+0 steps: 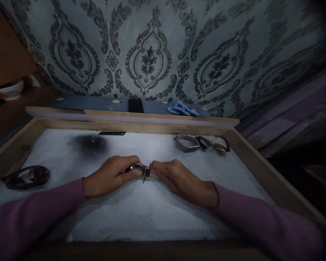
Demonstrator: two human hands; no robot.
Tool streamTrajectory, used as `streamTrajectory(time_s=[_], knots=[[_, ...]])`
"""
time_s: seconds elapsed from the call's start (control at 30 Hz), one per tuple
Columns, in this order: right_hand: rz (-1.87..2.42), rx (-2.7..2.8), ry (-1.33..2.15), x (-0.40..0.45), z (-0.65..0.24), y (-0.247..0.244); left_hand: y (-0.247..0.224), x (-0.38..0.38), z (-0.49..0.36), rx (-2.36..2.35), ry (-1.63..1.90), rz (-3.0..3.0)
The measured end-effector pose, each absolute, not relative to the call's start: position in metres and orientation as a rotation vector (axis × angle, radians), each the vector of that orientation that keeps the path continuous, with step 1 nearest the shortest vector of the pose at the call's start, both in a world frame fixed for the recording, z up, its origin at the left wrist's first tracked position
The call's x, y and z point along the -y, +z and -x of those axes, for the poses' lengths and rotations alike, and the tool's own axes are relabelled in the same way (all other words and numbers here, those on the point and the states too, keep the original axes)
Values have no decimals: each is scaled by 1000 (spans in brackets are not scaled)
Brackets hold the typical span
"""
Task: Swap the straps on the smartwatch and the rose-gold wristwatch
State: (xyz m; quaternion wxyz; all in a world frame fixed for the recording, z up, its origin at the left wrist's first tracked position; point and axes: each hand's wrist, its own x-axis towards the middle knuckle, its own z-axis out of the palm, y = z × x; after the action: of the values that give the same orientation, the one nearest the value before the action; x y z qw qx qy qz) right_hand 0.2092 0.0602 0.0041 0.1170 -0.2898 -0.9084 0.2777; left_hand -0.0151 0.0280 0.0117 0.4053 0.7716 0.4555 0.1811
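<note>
Near the middle of the white-bottomed drawer, my left hand (118, 174) is closed on a wristwatch (138, 167) with a round, shiny rim, its thumb at the case's lower edge. A short dark length of strap (147, 172) runs from the case toward my right hand (176, 177). The fingers of that hand are closed at the strap's end and hide most of it. A thin dark sliver crosses the strap, and a pale strip shows under the right fingers; I cannot tell what either is.
A dark wristwatch (39, 174) lies at the left. At the back right are a grey band (187, 143), a dark band (205, 143) and a gold-coloured piece (220, 148). A flat black strip (112, 133) lies at the back wall. Beyond it are a blue cloth (182, 108) and a black flat object (135, 106).
</note>
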Motion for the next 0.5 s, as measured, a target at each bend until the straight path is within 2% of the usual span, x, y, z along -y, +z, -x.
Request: streamTrajectory(time_s=[0.5], knots=[[833,2666,869,-60,-210,3,10,-27,15,-1169,432,-2046]])
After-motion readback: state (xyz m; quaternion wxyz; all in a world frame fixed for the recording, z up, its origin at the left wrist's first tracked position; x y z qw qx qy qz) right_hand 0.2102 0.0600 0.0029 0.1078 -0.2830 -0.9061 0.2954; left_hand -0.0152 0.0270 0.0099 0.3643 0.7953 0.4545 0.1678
